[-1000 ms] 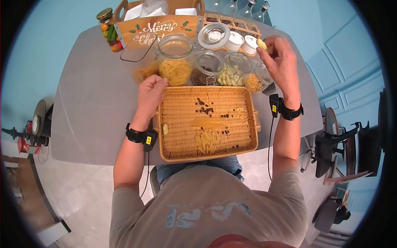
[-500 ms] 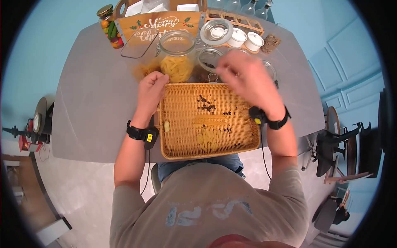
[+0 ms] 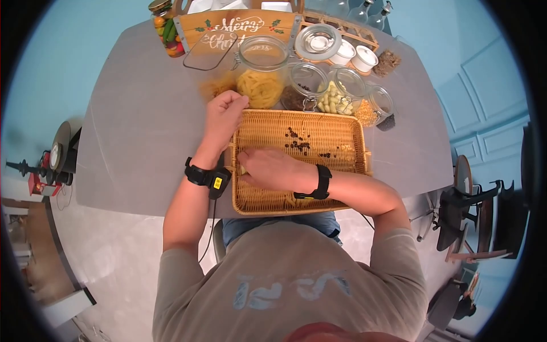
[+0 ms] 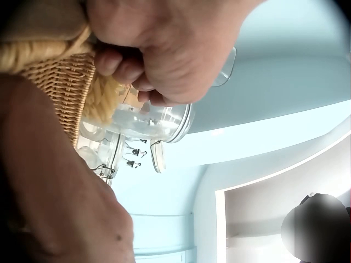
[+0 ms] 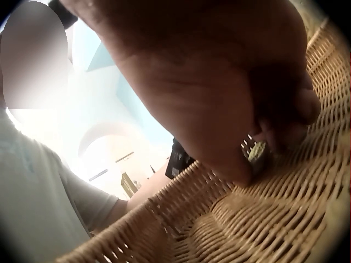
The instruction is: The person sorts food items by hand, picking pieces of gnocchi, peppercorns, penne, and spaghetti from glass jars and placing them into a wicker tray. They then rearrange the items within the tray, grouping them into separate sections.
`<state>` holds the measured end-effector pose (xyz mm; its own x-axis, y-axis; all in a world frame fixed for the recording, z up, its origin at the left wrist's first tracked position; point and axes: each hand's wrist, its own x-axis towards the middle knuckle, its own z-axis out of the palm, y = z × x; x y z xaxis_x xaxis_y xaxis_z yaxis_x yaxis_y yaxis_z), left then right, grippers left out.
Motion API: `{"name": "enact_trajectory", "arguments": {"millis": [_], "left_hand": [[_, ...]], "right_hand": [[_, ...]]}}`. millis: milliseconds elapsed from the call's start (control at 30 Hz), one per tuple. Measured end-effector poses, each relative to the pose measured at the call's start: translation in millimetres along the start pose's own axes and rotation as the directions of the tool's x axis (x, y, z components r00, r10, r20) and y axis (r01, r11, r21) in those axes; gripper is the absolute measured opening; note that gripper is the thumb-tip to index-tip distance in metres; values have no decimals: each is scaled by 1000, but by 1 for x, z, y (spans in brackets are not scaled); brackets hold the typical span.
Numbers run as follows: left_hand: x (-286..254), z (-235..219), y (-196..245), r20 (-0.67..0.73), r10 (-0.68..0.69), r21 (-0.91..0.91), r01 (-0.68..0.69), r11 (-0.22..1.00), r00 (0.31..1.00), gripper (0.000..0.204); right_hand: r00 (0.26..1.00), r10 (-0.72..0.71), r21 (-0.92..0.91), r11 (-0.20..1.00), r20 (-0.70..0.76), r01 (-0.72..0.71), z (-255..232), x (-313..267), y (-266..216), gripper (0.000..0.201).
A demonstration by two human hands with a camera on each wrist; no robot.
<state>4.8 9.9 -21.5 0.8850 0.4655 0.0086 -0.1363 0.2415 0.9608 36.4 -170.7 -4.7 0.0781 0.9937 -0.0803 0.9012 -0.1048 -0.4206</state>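
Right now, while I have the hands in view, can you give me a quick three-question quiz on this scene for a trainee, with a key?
1. Which hand is reaching inside the basket?
2. True or false: the pasta jar is bigger than the corn jar.
3. Of these, which is nearest the left hand?
A) corn jar
B) pasta jar
C) vegetable jar

Key:
1. The right hand.
2. True.
3. B.

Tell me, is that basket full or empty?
Neither: the basket is partly filled. Dark bits lie scattered on its bottom, with bare space around them.
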Motion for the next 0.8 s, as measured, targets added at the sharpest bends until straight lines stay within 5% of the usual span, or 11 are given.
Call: {"name": "enact_trajectory", "arguments": {"millis": [67,167,200,367,433,567,667,800], "left_hand": [[0,-3,-2,12,-3,-16,4,1000,1000,21],[-1,-2,1,22,-23,-41,24,999,1000,22],[-2,-1,1,18,-16,-30,16,999,1000,21],[-1,-2,-2,26,4,-15,-4,1000,1000,21],[1,-4,-3,23,2,15,-2,1000,1000,21],[0,-4,-2,15,-14,30,14,999,1000,22],[1,-4,-2,26,-41,13,41,999,999,21],[1,-4,-3,27,-18,21,17,1000,999,21]], "right_hand": [[997,-20,-28,999,73,22,-17,-9,1,34],[990,137,17,990,26,-137,-64,-32,9,31],[976,196,-18,980,-92,-198,-78,-39,19,31],[686,434,22,853,-584,-522,-142,-80,65,37],[631,495,54,810,-597,-584,-150,-89,102,38],[549,546,123,771,-633,-625,-155,-103,101,35],[657,466,134,862,-593,-489,-148,-110,76,30],[880,393,-96,898,-267,-430,-104,-113,80,28]]}}
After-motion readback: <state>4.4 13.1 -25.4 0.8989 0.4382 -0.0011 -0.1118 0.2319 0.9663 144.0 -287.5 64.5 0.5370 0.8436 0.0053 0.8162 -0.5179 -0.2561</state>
